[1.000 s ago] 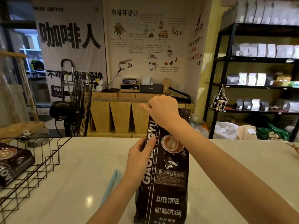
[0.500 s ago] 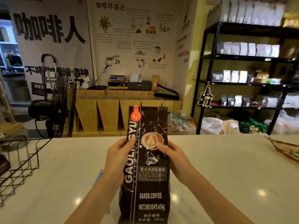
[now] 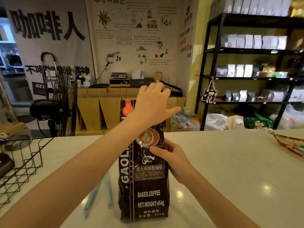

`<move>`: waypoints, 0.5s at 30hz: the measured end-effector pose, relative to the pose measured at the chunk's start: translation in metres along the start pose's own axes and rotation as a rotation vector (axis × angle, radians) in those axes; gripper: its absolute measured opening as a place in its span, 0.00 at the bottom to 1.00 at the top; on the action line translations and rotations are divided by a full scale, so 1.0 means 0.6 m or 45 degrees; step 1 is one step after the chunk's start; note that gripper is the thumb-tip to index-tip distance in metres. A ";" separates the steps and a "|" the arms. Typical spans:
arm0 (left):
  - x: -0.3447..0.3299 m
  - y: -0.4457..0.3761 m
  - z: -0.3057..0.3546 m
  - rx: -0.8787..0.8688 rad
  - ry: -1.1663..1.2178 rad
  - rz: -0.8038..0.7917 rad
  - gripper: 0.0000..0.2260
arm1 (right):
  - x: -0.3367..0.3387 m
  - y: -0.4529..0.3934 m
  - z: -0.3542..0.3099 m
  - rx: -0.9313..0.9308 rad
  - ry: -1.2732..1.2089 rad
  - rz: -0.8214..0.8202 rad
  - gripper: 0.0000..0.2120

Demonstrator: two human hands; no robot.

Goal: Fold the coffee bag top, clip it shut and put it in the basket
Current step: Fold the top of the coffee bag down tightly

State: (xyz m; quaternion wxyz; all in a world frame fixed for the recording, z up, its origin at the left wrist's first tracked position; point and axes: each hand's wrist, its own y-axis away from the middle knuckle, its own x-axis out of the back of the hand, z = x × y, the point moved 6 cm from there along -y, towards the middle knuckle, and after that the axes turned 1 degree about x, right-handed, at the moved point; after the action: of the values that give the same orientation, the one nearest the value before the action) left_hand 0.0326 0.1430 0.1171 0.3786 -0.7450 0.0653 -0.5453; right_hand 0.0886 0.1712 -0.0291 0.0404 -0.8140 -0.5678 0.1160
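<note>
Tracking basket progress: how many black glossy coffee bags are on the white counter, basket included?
2. One black glossy coffee bag stands upright mid-counter; a second bag lies in the black wire basket at far left, mostly cut off by the frame, so more may be hidden.

We see warm, fairly dim indoor light. Small round glare spots from overhead lamps sit on the glossy white countertop (image 3: 230, 170), and sheen streaks the shiny black coffee bag (image 3: 144, 181). The raised left hand (image 3: 153, 106) is motion-blurred, as is the pale blue clip (image 3: 98, 195). Wide-angle distortion bows the black metal shelving (image 3: 213, 51) and softens the edges.
</note>
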 end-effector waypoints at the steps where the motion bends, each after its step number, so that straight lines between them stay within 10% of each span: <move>1: -0.009 -0.012 0.000 0.030 -0.004 -0.087 0.25 | 0.000 0.001 -0.002 0.012 0.013 -0.001 0.19; 15: -0.007 -0.009 -0.039 0.267 0.209 0.317 0.18 | -0.008 0.011 0.013 -0.028 -0.016 -0.013 0.21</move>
State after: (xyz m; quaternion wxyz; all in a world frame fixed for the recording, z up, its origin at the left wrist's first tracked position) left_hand 0.0093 0.1371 0.1201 0.5121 -0.6407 0.1306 -0.5569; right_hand 0.0911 0.1636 -0.0374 0.0287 -0.8108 -0.5733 0.1145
